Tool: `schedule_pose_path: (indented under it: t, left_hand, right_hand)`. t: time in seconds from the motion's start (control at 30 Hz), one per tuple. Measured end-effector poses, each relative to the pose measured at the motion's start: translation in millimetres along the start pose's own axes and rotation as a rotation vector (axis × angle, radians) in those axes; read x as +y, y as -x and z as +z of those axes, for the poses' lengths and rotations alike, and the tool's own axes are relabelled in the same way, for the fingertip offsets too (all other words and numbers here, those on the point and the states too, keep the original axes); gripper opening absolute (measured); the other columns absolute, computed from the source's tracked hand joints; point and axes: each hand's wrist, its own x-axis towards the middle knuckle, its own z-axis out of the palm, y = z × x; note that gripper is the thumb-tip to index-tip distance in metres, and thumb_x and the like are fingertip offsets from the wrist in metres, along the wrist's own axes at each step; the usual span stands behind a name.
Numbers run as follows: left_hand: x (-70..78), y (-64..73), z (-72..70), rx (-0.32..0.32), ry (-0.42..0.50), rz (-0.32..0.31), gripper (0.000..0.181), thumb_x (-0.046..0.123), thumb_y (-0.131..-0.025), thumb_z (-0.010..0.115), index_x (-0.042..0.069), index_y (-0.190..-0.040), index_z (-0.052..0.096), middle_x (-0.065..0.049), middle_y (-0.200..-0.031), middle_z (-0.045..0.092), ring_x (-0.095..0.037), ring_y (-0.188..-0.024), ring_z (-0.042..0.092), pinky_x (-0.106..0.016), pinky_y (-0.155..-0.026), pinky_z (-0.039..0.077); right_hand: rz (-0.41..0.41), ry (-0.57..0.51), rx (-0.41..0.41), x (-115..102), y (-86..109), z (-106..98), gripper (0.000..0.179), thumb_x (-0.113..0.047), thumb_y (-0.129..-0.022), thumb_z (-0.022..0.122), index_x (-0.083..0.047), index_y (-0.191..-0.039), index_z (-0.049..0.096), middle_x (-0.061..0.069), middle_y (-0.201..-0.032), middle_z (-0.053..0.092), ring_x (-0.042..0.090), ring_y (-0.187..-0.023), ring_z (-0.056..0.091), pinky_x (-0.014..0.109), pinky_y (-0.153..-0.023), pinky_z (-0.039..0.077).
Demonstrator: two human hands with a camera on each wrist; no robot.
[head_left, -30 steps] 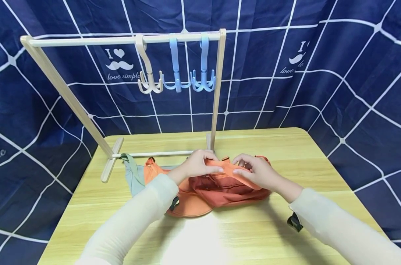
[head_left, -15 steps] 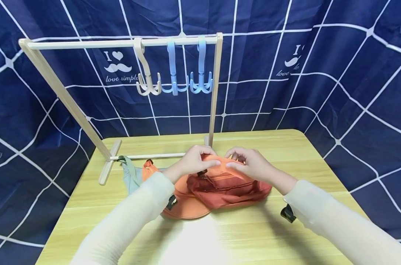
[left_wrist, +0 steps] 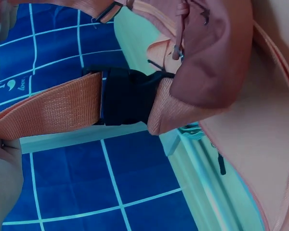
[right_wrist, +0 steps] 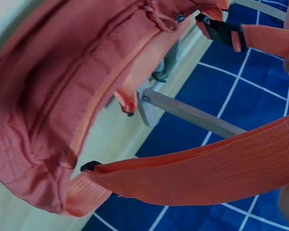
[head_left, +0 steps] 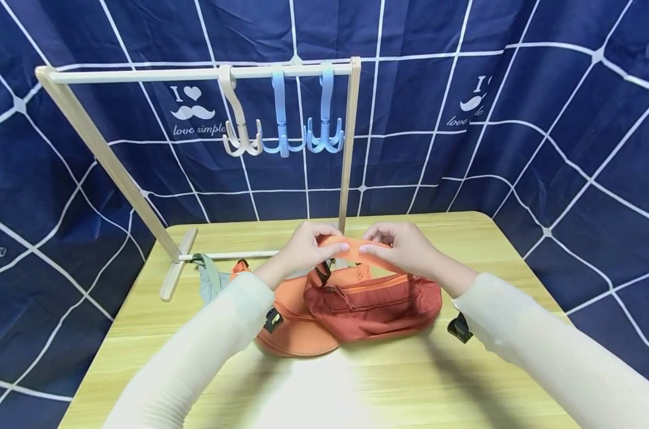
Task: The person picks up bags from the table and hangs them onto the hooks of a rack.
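Note:
A dark red waist bag (head_left: 378, 307) with an orange zipper lies on the table, its orange webbing strap (head_left: 355, 250) raised above it. My left hand (head_left: 311, 245) pinches the strap with the thumb on the near side. Close beside it, my right hand (head_left: 405, 247) pinches the same strap. In the left wrist view a black side-release buckle (left_wrist: 127, 96) joins the strap to the bag's end. The right wrist view shows the strap (right_wrist: 207, 168) running from the bag's other end. An orange cap (head_left: 300, 336) lies left of the bag, partly under it.
A wooden rack (head_left: 351, 143) stands behind, with a beige hook hanger (head_left: 241, 131) and two blue hook hangers (head_left: 283, 128) on its top bar. A grey-green cloth item (head_left: 211, 283) lies by the rack's left foot. The wooden table (head_left: 464, 381) meets a dark blue checked curtain (head_left: 410, 119).
Both hands have risen a little, lifting the strap higher off the bag. More of the bag's top and its black buckle now show beneath the strap.

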Motion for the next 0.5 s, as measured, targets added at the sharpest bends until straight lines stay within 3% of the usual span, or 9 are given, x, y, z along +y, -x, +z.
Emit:
schedule_pose_path:
  t: [0.2, 0.5]
  left_hand:
    - [2.1, -2.9, -10.0, 0.045, -0.047, 0.07, 0.006, 0.005, -0.083, 0.073, 0.0, -0.085, 0.072, -0.002, -0.073, 0.063, -0.01, -0.057, 0.049, -0.025, -0.053, 0.041]
    - [7.6, -4.5, -22.1, 0.107, -0.044, 0.056, 0.004, 0.004, -0.082, 0.073, 0.0, -0.08, 0.07, 0.0, -0.065, 0.057, -0.011, -0.055, 0.045, -0.024, -0.05, 0.036]
  right_hand:
    - [0.012, 0.004, 0.009, -4, -7.1, -4, 0.008, -0.016, -0.084, 0.075, -0.012, -0.083, 0.068, -0.006, -0.06, 0.054, 0.008, -0.049, 0.044, 0.025, -0.046, 0.034]
    - [0.012, 0.015, 0.046, -4, -11.8, -13, 0.01, -0.019, -0.083, 0.076, -0.012, -0.082, 0.068, -0.005, -0.056, 0.051, 0.008, -0.045, 0.039, 0.025, -0.044, 0.032]
